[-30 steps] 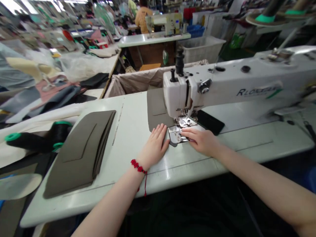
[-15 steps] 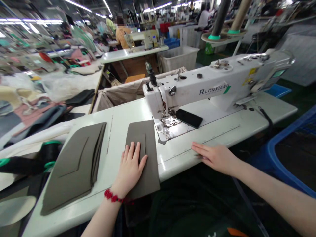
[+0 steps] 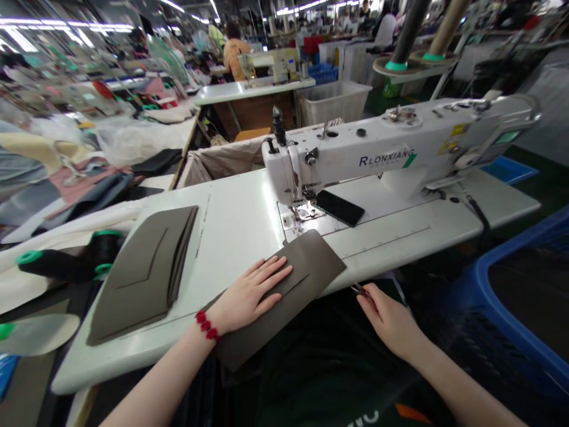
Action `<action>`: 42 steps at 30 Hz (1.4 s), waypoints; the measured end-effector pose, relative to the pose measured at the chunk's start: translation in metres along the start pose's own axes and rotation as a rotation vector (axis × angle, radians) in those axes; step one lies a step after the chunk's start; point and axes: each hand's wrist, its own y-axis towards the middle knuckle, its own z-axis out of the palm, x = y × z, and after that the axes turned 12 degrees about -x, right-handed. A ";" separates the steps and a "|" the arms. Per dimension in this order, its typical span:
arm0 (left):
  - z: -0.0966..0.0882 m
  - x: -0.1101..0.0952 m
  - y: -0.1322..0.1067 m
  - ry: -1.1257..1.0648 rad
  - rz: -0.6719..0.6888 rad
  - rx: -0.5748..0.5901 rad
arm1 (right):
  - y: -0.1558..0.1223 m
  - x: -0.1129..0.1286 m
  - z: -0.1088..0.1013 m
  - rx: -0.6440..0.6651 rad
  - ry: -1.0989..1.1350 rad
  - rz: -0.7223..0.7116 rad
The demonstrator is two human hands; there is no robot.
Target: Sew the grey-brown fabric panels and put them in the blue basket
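Note:
My left hand (image 3: 255, 295), a red bracelet at its wrist, lies flat with fingers spread on a grey-brown panel (image 3: 296, 296). This panel has a slit in it and lies at a slant, its near end reaching past the table's front edge. My right hand (image 3: 386, 320) is closed around small thread snips (image 3: 361, 290), mostly hidden by the fingers, just off the table edge. Beyond the panel stands a white sewing machine (image 3: 347, 155), its presser foot area (image 3: 306, 210) close to the panel's far corner. A stack of similar panels (image 3: 144, 273) lies on the left.
A black phone (image 3: 340, 207) rests on the machine bed beside the needle. Black thread cones (image 3: 104, 249) lie left of the white table (image 3: 235, 207). A blue plastic basket (image 3: 489, 284) is at the right. Behind the machine is a cloth-lined bin (image 3: 222, 166); a person in orange (image 3: 235, 56) sits farther back.
My left hand has turned the panel clockwise, swinging its far end right toward the machine's needle area. My right hand has moved off the tabletop to its front edge with the snips.

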 end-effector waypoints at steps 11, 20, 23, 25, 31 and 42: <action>0.003 -0.046 0.024 -0.003 -0.158 -0.169 | 0.004 -0.009 0.018 -0.109 -0.174 -0.081; 0.066 -0.120 0.075 -0.119 -0.268 -0.352 | 0.003 -0.012 0.014 -0.128 -0.138 -0.067; 0.068 -0.118 0.077 -0.126 -0.288 -0.359 | 0.004 -0.011 0.013 -0.114 -0.092 -0.088; 0.068 -0.118 0.077 -0.145 -0.311 -0.372 | 0.007 -0.008 0.014 -0.102 -0.061 -0.096; 0.063 -0.123 0.079 -0.262 -0.375 -0.391 | 0.018 -0.007 0.015 -0.100 -0.126 -0.093; 0.002 -0.020 -0.016 0.178 -0.625 -0.244 | 0.003 -0.014 0.013 -0.096 0.011 -0.090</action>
